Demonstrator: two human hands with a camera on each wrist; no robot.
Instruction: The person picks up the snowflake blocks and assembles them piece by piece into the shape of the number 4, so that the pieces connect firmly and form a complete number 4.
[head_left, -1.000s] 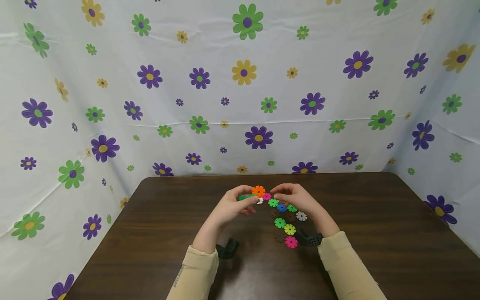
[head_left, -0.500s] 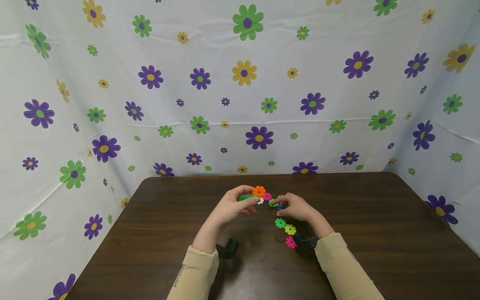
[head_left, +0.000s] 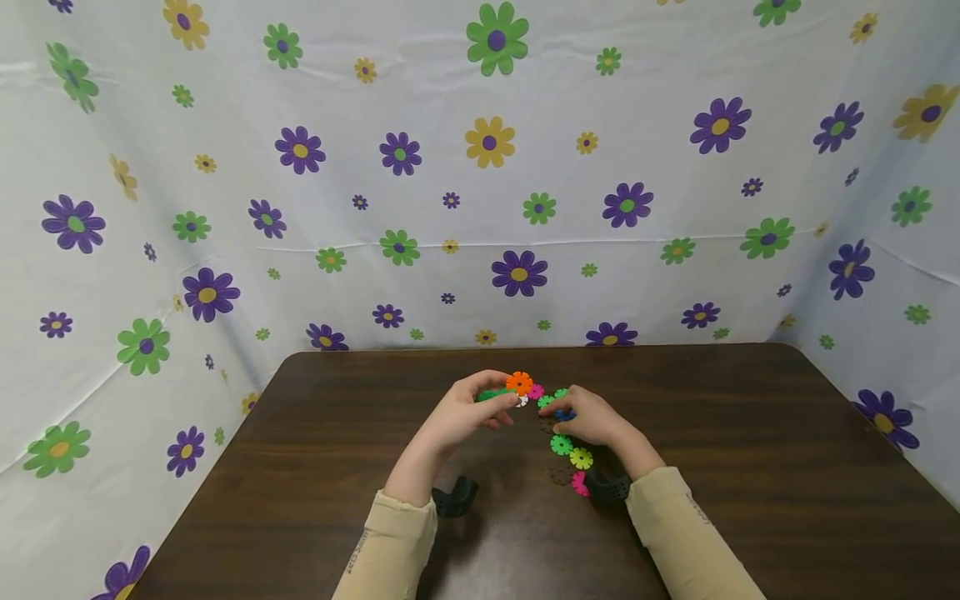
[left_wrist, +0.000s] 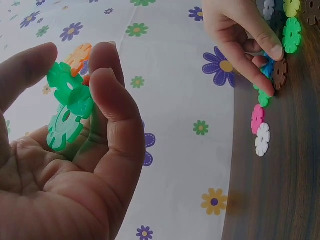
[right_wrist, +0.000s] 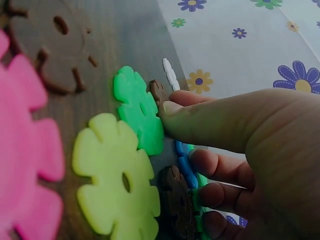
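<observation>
The left hand [head_left: 467, 410] is raised just above the table [head_left: 750, 467], and its thumb and fingers pinch a small cluster of joined plastic discs [left_wrist: 67, 102]: two green ones slotted together and an orange one [head_left: 518, 382] on the far side. In the left wrist view the fingers curl round the green pieces while the palm faces up.

The right hand [head_left: 588, 415] is down on the table just right of that cluster, among the loose discs. Its fingertips close round a blue disc [right_wrist: 184, 162], with the thumb [right_wrist: 210, 122] pressing down beside a brown disc [right_wrist: 158, 91] and touching the edge of a green disc [right_wrist: 137, 110].

Toward the person from the right hand, a yellow disc [head_left: 581, 457] lies just beside that green one, with a pink disc [head_left: 578, 483] next to it. A white disc [left_wrist: 262, 139] and another pink one [left_wrist: 257, 118] lie on the table between the two hands.
</observation>
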